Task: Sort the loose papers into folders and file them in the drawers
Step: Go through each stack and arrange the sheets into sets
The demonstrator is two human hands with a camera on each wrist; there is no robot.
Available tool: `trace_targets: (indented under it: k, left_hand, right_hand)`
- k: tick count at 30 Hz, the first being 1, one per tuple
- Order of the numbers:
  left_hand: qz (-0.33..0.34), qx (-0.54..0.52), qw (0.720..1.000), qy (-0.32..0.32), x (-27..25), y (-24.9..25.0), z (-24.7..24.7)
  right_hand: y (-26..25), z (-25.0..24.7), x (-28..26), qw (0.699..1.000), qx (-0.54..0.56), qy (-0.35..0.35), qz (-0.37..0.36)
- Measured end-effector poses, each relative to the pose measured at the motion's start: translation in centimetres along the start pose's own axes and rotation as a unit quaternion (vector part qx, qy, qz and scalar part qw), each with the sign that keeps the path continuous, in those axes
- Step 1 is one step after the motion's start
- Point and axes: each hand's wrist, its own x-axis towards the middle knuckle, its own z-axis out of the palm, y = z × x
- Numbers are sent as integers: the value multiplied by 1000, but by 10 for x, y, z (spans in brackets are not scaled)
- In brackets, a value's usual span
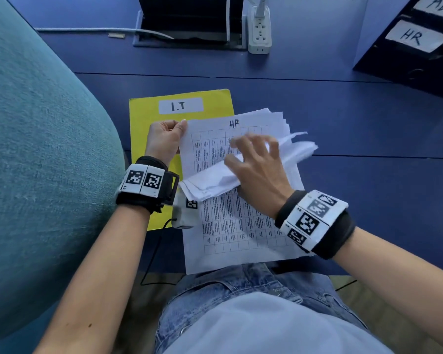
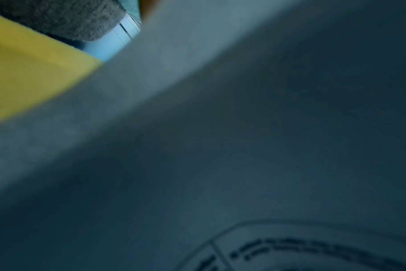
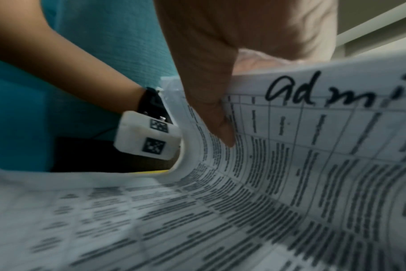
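A stack of white printed papers (image 1: 243, 226) lies on the blue desk near its front edge; the top flat sheet is marked "HR". My left hand (image 1: 164, 140) pinches the stack's top left corner. My right hand (image 1: 256, 164) holds a bent-over bundle of sheets (image 1: 210, 180) above the stack, thumb on one side. In the right wrist view my thumb (image 3: 211, 110) presses a curled sheet (image 3: 290, 146) handwritten "admi". A yellow folder (image 1: 149, 116) labelled "I.T" lies under the stack's left side. The left wrist view shows blurred paper (image 2: 243, 146) and a yellow folder corner (image 2: 30, 73).
A black drawer unit (image 1: 417, 44) with "HR" and "ADM" labels stands at the back right. A white power strip (image 1: 260, 29) and a dark cable box (image 1: 189, 21) sit at the back. A teal chair back (image 1: 36, 149) fills the left.
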Motion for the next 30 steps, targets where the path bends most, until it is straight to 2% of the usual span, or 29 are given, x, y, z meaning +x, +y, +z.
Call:
trace_targets:
  k: [4, 8, 10, 13, 16, 18, 20, 22, 24, 27, 29, 30]
  left_hand:
    - [20, -14, 999, -37, 2, 2, 0]
    - [22, -46, 992, -119, -3, 3, 2]
    - [21, -46, 989, -139, -5, 5, 3]
    - [60, 6, 991, -121, -10, 9, 3]
    - [175, 121, 975, -67, -16, 18, 2]
    - [185, 72, 976, -92, -20, 26, 1]
    - [139, -41, 979, -141, -23, 30, 0]
    - [127, -60, 978, -157, -27, 28, 2]
    - [142, -25, 981, -131, -32, 25, 7]
    - [167, -1, 985, -52, -34, 32, 9]
    - [187, -53, 981, -12, -34, 46, 4]
    - [209, -77, 975, 2, -35, 54, 0]
  right_hand:
    - [-8, -5, -8, 995, 74, -67, 22]
    - [1, -7, 9, 989, 122, -31, 75]
    - [3, -5, 16, 987, 121, -46, 93]
    - [8, -3, 18, 985, 104, -69, 115]
    - [17, -9, 24, 985, 97, -39, 135]
    - [24, -19, 33, 985, 84, -29, 145]
    - [32, -34, 47, 981, 77, -42, 172]
    - [41, -49, 62, 974, 90, -40, 206]
    - [47, -61, 75, 967, 116, -1, 228]
    - [53, -69, 77, 944, 136, 127, 274]
    - [61, -72, 71, 896, 187, 193, 354]
    - [67, -71, 68, 858, 259, 202, 395]
